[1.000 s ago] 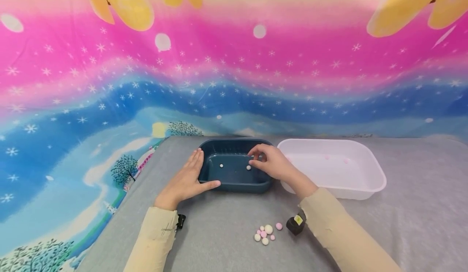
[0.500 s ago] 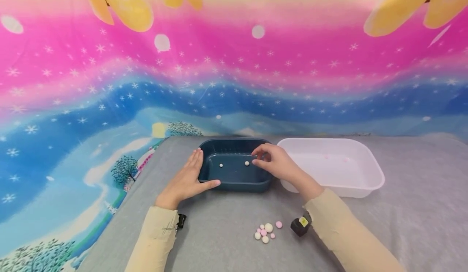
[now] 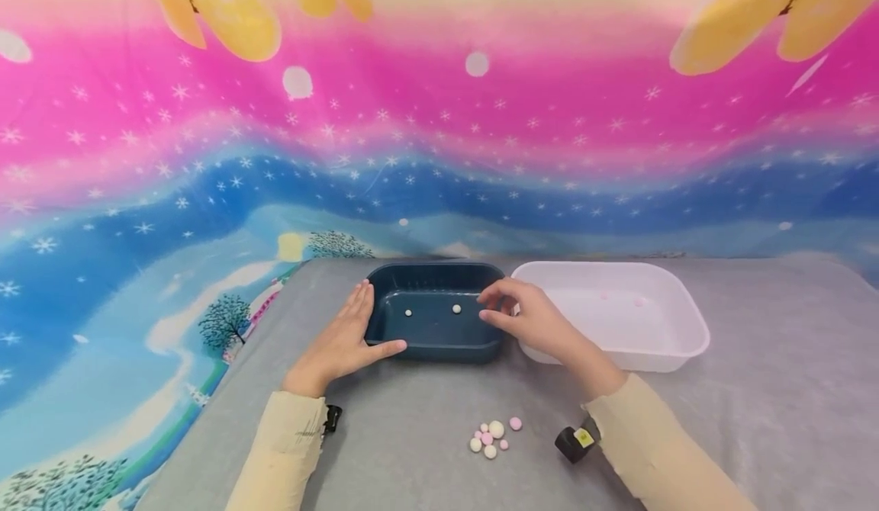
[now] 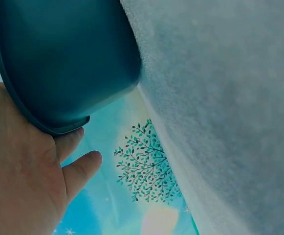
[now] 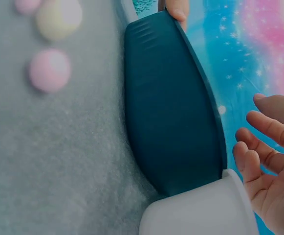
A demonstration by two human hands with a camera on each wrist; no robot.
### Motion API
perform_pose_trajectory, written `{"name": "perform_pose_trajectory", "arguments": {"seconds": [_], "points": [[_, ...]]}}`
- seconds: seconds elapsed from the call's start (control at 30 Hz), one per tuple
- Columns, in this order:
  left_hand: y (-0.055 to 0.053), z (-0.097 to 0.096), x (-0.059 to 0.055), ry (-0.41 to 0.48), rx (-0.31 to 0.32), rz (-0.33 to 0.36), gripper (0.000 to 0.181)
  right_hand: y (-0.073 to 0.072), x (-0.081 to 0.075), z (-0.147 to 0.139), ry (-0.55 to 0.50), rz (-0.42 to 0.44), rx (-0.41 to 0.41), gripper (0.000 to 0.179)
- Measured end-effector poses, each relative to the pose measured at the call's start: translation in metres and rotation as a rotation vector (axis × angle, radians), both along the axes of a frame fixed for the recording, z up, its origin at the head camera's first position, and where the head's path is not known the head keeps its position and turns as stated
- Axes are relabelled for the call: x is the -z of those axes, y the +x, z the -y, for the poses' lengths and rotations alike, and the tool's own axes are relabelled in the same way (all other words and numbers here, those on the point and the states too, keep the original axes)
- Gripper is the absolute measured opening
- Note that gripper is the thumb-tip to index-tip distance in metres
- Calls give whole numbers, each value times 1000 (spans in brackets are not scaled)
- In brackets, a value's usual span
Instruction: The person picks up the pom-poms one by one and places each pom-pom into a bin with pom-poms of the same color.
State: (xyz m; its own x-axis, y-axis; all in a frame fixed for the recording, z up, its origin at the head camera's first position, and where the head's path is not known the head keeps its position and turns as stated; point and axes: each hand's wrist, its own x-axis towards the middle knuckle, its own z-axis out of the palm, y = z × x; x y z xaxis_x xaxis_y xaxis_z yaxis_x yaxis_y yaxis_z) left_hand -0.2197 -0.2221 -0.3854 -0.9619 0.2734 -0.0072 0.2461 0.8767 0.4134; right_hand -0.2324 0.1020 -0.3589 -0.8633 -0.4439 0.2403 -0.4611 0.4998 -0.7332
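A dark teal rectangular basin [image 3: 433, 352] stands at the back of the table, with two small white balls [image 3: 456, 309] on its floor. My left hand [image 3: 339, 341] rests against its left end, fingers along the rim and thumb over the front edge; the left wrist view shows the palm beside the basin wall. Over the basin's right end hovers my right hand [image 3: 532, 316], its fingers loosely bent. In the right wrist view those fingers [image 5: 266, 120] are apart with nothing between them. A white basin [image 3: 618, 360] adjoins on the right, with small pink balls [image 3: 639, 301] inside.
Several pink and white balls [image 3: 487, 438] lie clustered on the grey cloth [image 3: 405, 435] in front of the basins, between my forearms. A black wrist camera [image 3: 575, 444] sits under my right sleeve. Behind the table hangs a printed backdrop [image 3: 439, 130].
My right hand has drawn back to the right, away from the right white ball. That ball first shifted slightly farther back in the teal basin. The left hand stays at the rim.
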Motion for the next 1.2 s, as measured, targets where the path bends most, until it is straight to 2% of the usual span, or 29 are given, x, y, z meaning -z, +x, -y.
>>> {"name": "perform_pose_trajectory", "arguments": {"seconds": [0.23, 0.6, 0.83, 1.2], "points": [[-1, 2, 3, -19, -3, -5, 120, 16, -1, -5, -3, 20, -7, 19], [-2, -1, 4, -15, -1, -4, 120, 40, 3, -16, -60, -17, -48, 16], [-2, -1, 0, -19, -2, 8, 120, 46, 6, -20, -56, 13, -62, 18], [-3, 0, -1, -40, 2, 9, 120, 54, 7, -24, -10, 30, -117, 19]]}}
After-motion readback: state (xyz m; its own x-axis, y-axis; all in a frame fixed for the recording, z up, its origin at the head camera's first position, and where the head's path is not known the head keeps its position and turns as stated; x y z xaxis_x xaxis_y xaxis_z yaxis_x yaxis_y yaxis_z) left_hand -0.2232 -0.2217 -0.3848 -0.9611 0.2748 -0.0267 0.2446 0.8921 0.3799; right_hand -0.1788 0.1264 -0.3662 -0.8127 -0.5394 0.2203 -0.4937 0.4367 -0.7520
